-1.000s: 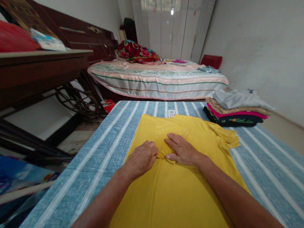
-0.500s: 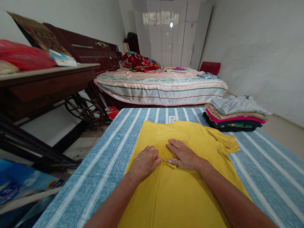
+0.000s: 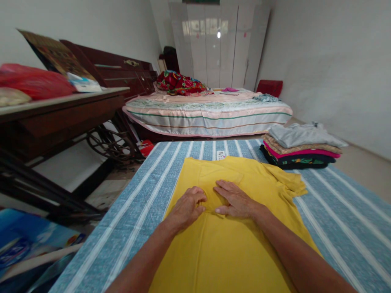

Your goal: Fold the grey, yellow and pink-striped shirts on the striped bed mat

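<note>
A yellow short-sleeved T-shirt [image 3: 238, 252] lies spread on a blue and white striped cloth [image 3: 143, 195], its left side folded in along a straight edge. My left hand [image 3: 188, 206] rests on the shirt's upper middle, fingers curled, with a gap between thumb and fingertips. Small creases in the fabric show beside its fingertips. To its right, my right hand [image 3: 235, 199] lies flat on the shirt with fingers stretched out and thumb pointing at the left hand. One sleeve [image 3: 291, 183] extends to the right.
A stack of folded clothes [image 3: 302, 146] stands at the right rear of the striped surface. Beyond it is a bed [image 3: 207, 118] with a red floral blanket [image 3: 180, 83]. On the left stands a sewing machine table [image 3: 61, 110] carrying a red plastic bag [image 3: 36, 81].
My left hand's thumb and fingers have come apart from a closed pinch on the shirt. My right hand stays nearly in place. The view has tilted slightly.
</note>
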Demonstrator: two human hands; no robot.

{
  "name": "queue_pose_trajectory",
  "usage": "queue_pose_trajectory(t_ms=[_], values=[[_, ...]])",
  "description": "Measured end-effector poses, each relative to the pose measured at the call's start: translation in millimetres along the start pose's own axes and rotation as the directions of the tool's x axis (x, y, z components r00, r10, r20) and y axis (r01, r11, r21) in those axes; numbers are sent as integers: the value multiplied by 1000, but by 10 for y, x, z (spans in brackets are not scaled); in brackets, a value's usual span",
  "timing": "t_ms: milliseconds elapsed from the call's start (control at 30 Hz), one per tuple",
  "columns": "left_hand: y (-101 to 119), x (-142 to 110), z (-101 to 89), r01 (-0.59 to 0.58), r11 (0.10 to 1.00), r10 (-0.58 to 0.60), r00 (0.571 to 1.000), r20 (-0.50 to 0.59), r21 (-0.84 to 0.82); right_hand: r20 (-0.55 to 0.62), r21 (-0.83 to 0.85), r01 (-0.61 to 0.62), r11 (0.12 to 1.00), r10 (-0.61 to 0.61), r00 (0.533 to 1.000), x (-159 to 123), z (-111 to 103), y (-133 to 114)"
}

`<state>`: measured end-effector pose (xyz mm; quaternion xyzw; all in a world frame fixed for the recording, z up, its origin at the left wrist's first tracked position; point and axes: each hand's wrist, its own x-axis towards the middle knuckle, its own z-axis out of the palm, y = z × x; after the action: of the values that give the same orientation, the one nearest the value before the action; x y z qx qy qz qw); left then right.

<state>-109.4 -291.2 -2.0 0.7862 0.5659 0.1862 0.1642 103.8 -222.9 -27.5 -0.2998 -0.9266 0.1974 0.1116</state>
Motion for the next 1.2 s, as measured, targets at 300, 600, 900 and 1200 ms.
queue_pose_trajectory(t_ms=[300,600,900,1200], values=[[-14,-117,-16,-22,996,20,1000,23,83,-19,51,-4,999,5,1000,2,24,34],[327,-124,-68,-130,923,92,989,118,363,-16,37,3,999,-2,1000,-8,15,24],[299,-132,-14,-124,912,73,987,142,391,-31,16,-2,1000,2,1000,-3,-22,-20],[398,251,-29,129,917,-127,991,-30,378,-51,-110,-126,986,121,991,21,14,-102]])
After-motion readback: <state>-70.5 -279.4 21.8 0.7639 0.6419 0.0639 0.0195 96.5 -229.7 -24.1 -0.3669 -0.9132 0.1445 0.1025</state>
